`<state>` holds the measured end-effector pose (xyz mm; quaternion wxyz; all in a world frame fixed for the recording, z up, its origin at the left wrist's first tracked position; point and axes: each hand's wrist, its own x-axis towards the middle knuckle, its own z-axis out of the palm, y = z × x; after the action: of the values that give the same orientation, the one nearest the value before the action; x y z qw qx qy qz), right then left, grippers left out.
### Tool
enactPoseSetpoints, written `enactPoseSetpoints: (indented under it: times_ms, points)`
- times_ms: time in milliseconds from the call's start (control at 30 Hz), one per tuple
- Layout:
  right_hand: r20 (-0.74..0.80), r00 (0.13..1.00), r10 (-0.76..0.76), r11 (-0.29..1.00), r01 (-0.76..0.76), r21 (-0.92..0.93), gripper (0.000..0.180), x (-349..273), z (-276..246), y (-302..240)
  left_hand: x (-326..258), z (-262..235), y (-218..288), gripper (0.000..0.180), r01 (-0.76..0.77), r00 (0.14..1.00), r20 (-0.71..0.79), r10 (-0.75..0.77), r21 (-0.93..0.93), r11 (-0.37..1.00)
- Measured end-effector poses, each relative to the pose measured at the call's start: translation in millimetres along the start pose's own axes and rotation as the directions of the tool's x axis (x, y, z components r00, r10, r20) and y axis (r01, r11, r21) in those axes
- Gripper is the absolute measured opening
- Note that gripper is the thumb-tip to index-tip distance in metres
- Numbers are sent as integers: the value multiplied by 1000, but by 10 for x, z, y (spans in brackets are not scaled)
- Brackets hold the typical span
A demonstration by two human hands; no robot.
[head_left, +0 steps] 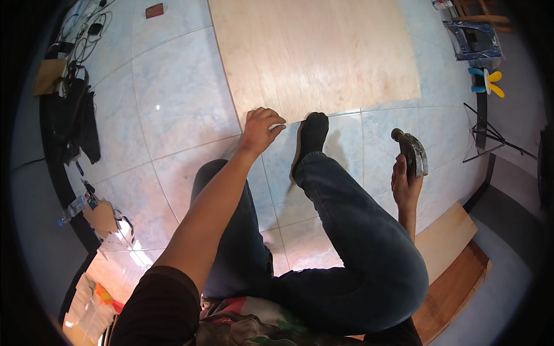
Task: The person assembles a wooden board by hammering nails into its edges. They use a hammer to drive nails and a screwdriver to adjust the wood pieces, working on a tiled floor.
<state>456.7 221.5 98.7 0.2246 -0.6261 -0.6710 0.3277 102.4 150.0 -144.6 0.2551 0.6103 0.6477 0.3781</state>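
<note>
Tiled floor [173, 109], pale blue, carries a large plywood sheet [317, 55] lying flat. Person's socked foot [312, 134] rests at the sheet's near edge. Left hand [261, 130] curled, fingers pinched at the sheet's near corner edge. Right hand [405, 183] closed around the handle of a claw hammer [412, 151], head raised, well apart from the sheet.
</note>
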Motion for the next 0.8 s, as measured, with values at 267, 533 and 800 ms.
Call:
enactPoseSetpoints:
  times_ms: [267, 533, 800]
  points:
    - [28, 999, 21, 999, -22, 30, 34, -331, 125, -289, 82, -149, -76, 10, 34, 994, 107, -37, 27, 999]
    - [113, 992, -50, 982, 28, 185, 32, -397, 798, -182, 59, -86, -55, 8, 24, 997, 73, -25, 22, 999]
    - [255, 964, -81, 987, 42, 154, 20, -489, 2044, 8, 53, -39, -72, 8, 5, 1000, 1, -5, 75, 997]
